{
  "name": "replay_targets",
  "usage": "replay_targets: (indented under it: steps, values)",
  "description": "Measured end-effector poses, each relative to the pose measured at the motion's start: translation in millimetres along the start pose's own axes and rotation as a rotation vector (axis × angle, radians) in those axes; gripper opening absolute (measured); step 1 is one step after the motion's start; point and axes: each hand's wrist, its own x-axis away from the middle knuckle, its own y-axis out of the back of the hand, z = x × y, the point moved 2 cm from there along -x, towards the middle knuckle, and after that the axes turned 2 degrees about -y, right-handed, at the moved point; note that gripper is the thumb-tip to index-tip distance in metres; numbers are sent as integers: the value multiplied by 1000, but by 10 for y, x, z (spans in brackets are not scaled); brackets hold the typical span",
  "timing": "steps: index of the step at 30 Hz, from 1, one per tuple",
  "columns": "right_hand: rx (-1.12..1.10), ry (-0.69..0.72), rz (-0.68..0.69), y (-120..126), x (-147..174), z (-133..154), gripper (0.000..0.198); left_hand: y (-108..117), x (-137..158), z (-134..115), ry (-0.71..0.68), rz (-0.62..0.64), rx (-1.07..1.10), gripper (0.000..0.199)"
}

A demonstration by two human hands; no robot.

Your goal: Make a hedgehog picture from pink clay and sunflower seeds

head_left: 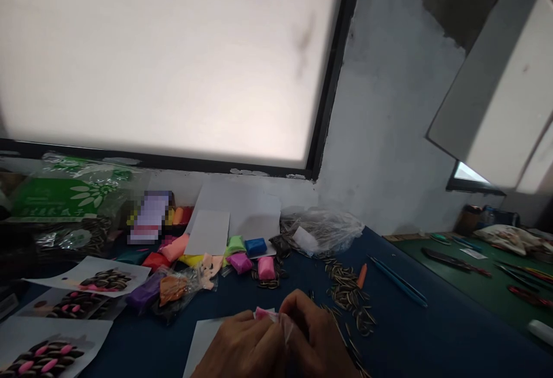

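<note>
My left hand (248, 343) and my right hand (313, 332) meet at the bottom centre. Both are closed on a clear plastic packet of pink modelling clay (264, 313), its wrapper bunched between thumbs and fingers. Under my left hand lies a white sheet of paper (201, 343). Striped sunflower seeds (345, 288) are scattered just right of my right hand. Beyond the hands sit small clay packets: a pink one (266, 268), a purple one (240, 262), a green one (235, 244) and a blue one (256, 246).
Printed pictures of seed patterns (56, 349) lie at left, below a green-labelled bag of seeds (64, 199). More clay packets (173, 288) stand between. Blue tweezers (400, 283) and an orange stick (362, 276) lie at right. A crumpled plastic bag (328, 231) rests by the wall.
</note>
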Motion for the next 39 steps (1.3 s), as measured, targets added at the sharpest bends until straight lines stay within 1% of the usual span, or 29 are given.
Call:
replay_targets:
  steps: [2, 4, 5, 6, 7, 8, 9, 10, 11, 12, 14, 15, 16, 19, 20, 21, 23, 25, 27, 29, 34, 39]
  values:
    - [-101, -70, -6, 7, -17, -29, 43, 88, -5, 32, 79, 1, 113, 25]
    - [-264, -162, 0, 11, -35, -48, 46, 161, 14, 116, 225, -1, 233, 15]
    - [-334, -196, 10, 14, -45, -52, 48, 178, 33, 172, 294, -6, 285, 36]
    - [-382, -224, 20, 19, -54, -52, 51, 173, 54, 231, 355, 22, 343, 56]
    - [-405, -245, 30, 27, -63, -51, 54, 147, 78, 291, 417, 76, 421, 70]
    - [-412, -262, 40, 36, -69, -50, 55, 107, 100, 346, 482, 142, 516, 75]
    - [-413, -272, 50, 45, -74, -49, 56, 62, 118, 389, 542, 217, 611, 71]
    - [-412, -280, 59, 53, -76, -48, 55, 19, 131, 419, 612, 292, 703, 62]
    - [-409, -285, 61, 61, -76, -51, 54, -11, 135, 434, 664, 335, 777, 53]
    - [-403, -290, 59, 67, -76, -56, 53, -25, 132, 436, 707, 352, 841, 42]
    - [-390, -285, 48, 72, -75, -73, 53, -11, 113, 413, 771, 318, 962, 28]
    - [-381, -277, 44, 72, -76, -84, 53, 9, 103, 395, 805, 284, 1033, 27]
    - [-374, -267, 38, 71, -78, -95, 53, 30, 95, 377, 848, 254, 1115, 31]
    - [-356, -238, 40, 58, -82, -124, 51, 69, 75, 349, 980, 235, 1317, 61]
    - [-351, -235, 47, 49, -81, -135, 51, 70, 64, 354, 1010, 239, 1331, 63]
    - [-348, -231, 55, 38, -78, -145, 51, 66, 51, 369, 1037, 230, 1309, 58]
    - [-337, -199, 70, 14, -68, -167, 49, 50, 20, 408, 1066, 207, 1215, 51]
    - [-298, -128, 70, -3, -57, -184, 43, 29, -8, 435, 1077, 200, 1146, 47]
    - [-246, -58, 64, -9, -52, -191, 40, 12, -24, 441, 1078, 210, 1127, 43]
    - [-228, -41, 61, -9, -51, -190, 40, 2, -18, 437, 1072, 212, 1113, 40]
    - [-244, -53, 52, -23, -54, -214, 39, -49, 85, 465, 1039, 205, 1116, 38]
    - [-207, 30, 20, -47, -66, -363, 25, -118, 161, 519, 1017, 252, 1195, 42]
